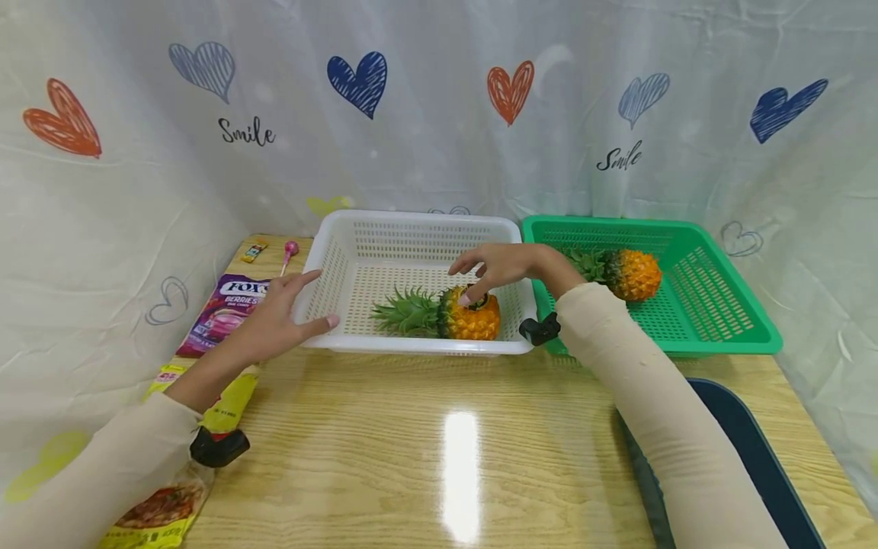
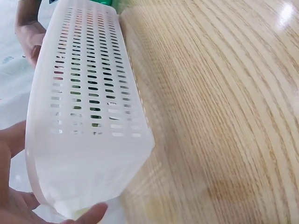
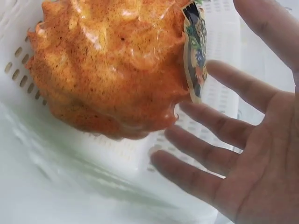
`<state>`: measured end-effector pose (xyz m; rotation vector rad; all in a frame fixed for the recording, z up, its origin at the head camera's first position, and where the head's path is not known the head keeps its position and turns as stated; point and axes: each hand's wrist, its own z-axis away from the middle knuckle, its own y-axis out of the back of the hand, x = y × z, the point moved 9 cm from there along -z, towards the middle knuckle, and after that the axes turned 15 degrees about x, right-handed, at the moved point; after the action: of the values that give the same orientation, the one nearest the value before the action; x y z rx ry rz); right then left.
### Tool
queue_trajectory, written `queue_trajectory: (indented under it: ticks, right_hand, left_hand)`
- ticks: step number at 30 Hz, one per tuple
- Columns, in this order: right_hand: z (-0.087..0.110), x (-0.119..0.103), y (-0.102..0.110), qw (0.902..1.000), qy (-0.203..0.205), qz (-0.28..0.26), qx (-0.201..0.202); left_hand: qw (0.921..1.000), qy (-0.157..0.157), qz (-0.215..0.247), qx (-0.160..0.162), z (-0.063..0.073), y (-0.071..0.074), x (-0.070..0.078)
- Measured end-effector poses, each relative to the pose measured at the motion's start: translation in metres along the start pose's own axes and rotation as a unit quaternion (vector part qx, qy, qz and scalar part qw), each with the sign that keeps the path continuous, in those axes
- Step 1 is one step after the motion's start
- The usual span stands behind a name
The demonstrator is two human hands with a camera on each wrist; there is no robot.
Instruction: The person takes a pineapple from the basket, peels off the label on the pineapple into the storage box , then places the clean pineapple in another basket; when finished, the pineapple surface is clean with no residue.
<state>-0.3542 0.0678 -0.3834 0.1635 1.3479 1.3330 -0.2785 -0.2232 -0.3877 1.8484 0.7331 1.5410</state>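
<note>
A white plastic basket (image 1: 418,346) with slotted walls stands at the back of the table. Inside it a pineapple (image 1: 480,323) lies on its side, green leaves pointing left, a dark label on its orange skin. My right hand (image 1: 504,264) is over the basket, fingers spread around the fruit's far side; in the right wrist view the fingertips (image 3: 163,161) are right beside the pineapple (image 3: 112,65) and its label. My left hand (image 1: 274,324) is at the basket's left end, thumb and fingers extended and spread about the front corner of the rim.
A green basket (image 1: 727,348) holding another pineapple (image 1: 636,276) stands right of the white one. A dark blue bin (image 1: 748,450) is at the front right, partly behind my sleeve. Purple candy bag (image 1: 222,316), pink lollipop (image 1: 291,248) and yellow food packets (image 1: 236,400) lie left.
</note>
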Motion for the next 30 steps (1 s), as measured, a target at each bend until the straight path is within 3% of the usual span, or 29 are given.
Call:
queue_trajectory:
  ticks: [3, 12, 30]
  right_hand:
    - [-0.001, 0.001, -0.005, 0.9998, -0.010, 0.000, -0.017]
    - [-0.003, 0.007, -0.018, 0.9970, -0.049, -0.006, -0.059]
    - [-0.008, 0.011, -0.026, 0.9905, -0.082, 0.051, -0.098]
  left_hand:
    - [0.9999, 0.001, 0.006, -0.009, 0.000, -0.003, -0.003]
    - [0.9957, 0.026, 0.079, -0.040, 0.003, -0.012, -0.010]
    - [0.9939, 0.047, 0.086, -0.049, 0.005, -0.013, -0.012]
